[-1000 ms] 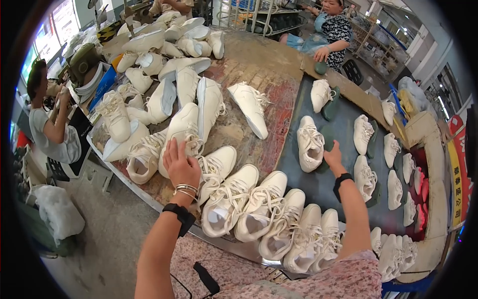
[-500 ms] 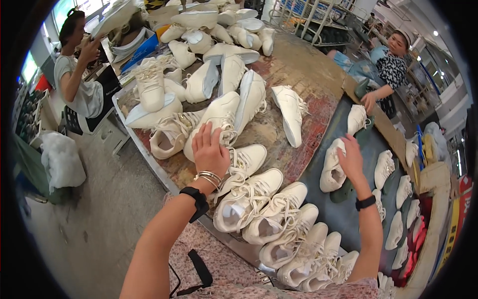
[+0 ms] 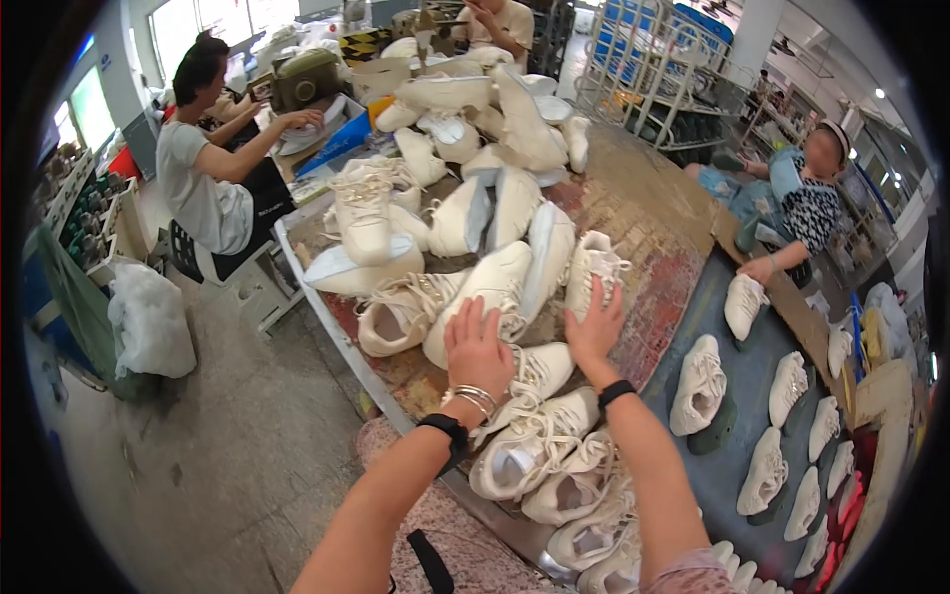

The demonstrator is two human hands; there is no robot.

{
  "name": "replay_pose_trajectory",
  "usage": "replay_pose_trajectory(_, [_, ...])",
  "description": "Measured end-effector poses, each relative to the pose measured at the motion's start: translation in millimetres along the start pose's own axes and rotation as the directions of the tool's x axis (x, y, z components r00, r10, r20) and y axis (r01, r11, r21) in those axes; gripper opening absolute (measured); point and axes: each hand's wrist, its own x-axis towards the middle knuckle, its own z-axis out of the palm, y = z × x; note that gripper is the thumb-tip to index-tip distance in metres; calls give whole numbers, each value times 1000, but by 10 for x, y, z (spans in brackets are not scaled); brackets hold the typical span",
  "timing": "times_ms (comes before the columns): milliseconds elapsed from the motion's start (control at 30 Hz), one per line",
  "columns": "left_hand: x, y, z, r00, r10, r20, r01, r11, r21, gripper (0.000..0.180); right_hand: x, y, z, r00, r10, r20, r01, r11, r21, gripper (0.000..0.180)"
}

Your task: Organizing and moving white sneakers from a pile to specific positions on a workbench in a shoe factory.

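Note:
My left hand (image 3: 480, 348) lies with its fingers spread over the heel end of a white lace-up sneaker (image 3: 503, 273) on the worn table. To its right, my right hand (image 3: 597, 327) has its fingers around the near end of another white sneaker (image 3: 594, 259), which sits with its laces up. A laced white shoe (image 3: 542, 371) lies between my wrists. Nearer to me, a row of white sneakers (image 3: 534, 450) runs along the table edge, partly covered by my right forearm.
White shoes and pale blue-lined uppers (image 3: 450, 203) heap the far table. At right, a dark conveyor belt (image 3: 663, 460) carries white sneakers (image 3: 699, 386). Across it, a co-worker's hand (image 3: 757, 269) touches a shoe. Another person (image 3: 213, 163) sits at left, beside a white plastic bag (image 3: 148, 322).
My right hand has left the sneaker on the belt and moved left to one on the table, which has turned from its side to laces up. The view has shifted.

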Motion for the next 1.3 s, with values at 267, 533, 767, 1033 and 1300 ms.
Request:
replay_pose_trajectory(267, [-62, -2, 21, 1000, -1, 21, 2, 1000, -28, 49, -265, 74, -249, 998, -59, -31, 59, 998, -4, 71])
replay_pose_trajectory(533, [-25, -20, 5, 1000, 13, 13, -13, 999, -33, 44, -267, -9, -234, 1000, 16, -1, -16, 997, -79, 68])
replay_pose_trajectory(767, [-4, -45, 91, 999, 24, 34, -25, 999, 31, 49, -236, 32, -259, 997, -15, -73, 11, 999, -51, 69])
replay_pose_trajectory(1033, [-56, -51, 115, 997, 77, -3, -77, 995, 63, 44, -251, 56, -308, 997, 70, 13, -70, 998, 4, 69])
replay_pose_trajectory(1300, [-41, -45, 93, 997, 73, 17, -74, 996, 50, 43, -241, 72, -335, 997, 53, -49, -51, 998, 33, 69])
